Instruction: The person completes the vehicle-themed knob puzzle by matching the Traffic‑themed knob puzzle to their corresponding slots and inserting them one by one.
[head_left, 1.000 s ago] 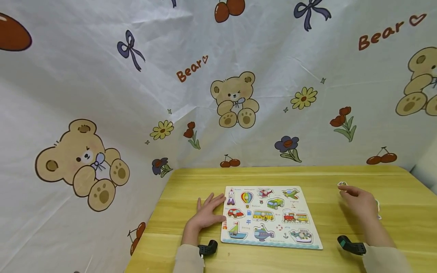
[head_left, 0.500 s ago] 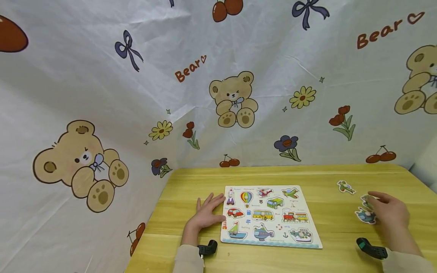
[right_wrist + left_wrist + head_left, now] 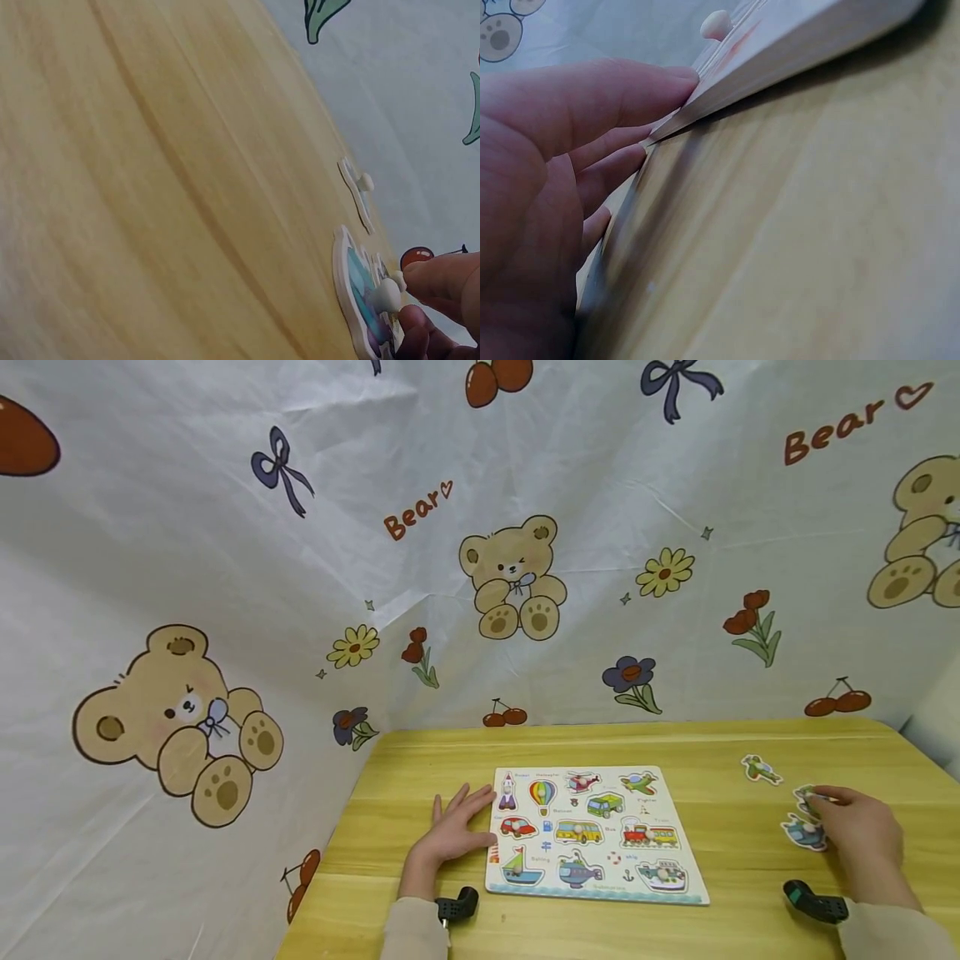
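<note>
My left hand [image 3: 453, 827] lies at the left edge of a white wooden knob puzzle board [image 3: 615, 893], thumb and fingertips touching its side with fingers fairly straight. The board shows printed vehicles such as a bus, train, car and sailboat. Over to the right, my right hand [image 3: 858, 827] pinches the small knob of a puzzle piece [image 3: 807, 795], partly hidden by the fingers. Directly in front of that piece lies a blue vehicle puzzle piece [image 3: 802, 833] with a white knob [image 3: 386, 295]. A green airplane puzzle piece [image 3: 761, 770] rests farther back.
The wooden table [image 3: 720, 747] meets a white cloth [image 3: 450, 693] printed with bears and flowers at its back and left. A black wrist camera [image 3: 813, 903] sits on the right wrist, another camera [image 3: 459, 905] on the left.
My right hand released the airplane piece at the back right, then moved right and nearer to another piece, where it stays. The left hand has kept its place.
</note>
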Demonstrator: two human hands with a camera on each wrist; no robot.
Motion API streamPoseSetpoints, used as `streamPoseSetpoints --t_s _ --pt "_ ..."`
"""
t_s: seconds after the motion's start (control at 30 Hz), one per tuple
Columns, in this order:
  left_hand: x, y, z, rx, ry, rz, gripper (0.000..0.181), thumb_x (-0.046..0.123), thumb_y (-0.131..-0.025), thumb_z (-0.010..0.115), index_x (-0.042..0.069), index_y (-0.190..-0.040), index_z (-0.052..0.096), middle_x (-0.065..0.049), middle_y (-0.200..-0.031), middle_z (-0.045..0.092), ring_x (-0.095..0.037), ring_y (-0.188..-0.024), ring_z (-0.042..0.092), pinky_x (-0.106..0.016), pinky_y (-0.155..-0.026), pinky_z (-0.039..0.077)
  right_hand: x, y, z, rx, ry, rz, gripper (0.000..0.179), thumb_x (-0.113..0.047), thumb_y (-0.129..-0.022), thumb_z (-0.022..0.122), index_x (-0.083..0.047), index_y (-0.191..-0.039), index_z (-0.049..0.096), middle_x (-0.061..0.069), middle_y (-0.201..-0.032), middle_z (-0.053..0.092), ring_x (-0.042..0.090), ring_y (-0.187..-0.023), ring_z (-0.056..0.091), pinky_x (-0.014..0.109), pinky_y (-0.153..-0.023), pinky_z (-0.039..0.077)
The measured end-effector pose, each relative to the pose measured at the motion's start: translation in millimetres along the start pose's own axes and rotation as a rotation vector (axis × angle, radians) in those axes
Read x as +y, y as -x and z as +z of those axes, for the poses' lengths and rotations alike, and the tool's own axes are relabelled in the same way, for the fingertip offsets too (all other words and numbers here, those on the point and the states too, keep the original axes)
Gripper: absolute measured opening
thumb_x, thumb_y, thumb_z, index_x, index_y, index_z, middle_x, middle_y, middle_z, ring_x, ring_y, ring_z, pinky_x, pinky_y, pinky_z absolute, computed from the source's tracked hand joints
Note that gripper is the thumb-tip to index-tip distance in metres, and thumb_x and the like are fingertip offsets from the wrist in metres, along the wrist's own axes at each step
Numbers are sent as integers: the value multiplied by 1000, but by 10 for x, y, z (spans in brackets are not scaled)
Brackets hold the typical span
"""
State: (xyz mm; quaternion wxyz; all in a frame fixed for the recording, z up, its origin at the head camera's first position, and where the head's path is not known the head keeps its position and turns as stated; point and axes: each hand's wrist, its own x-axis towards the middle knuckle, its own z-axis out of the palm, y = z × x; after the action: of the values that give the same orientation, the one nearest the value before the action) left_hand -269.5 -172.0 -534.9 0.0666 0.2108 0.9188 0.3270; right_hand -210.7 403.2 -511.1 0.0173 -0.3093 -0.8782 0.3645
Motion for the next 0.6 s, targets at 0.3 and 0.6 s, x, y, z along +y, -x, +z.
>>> streamPoseSetpoints --t_s 0.3,0.6 --pt "-13 -17 0 -4 10 2 75 33 -85 75 21 -152 45 3 -163 35 -36 -157 11 -69 -117 -17 9 -50 46 8 69 18 58 -45 -100 49 -6 -142 52 35 -151 35 55 -123 44 54 -83 44" --pt "10 -7 -5 -1 27 2 75 32 -84 75 18 -151 46 1 -163 36 -36 -157 12 -70 -117 -16 9 -25 116 51 95 24 54 -44 -100 50 -7 -139 55 34 -148 41 53 -114 51 47 -68 44"
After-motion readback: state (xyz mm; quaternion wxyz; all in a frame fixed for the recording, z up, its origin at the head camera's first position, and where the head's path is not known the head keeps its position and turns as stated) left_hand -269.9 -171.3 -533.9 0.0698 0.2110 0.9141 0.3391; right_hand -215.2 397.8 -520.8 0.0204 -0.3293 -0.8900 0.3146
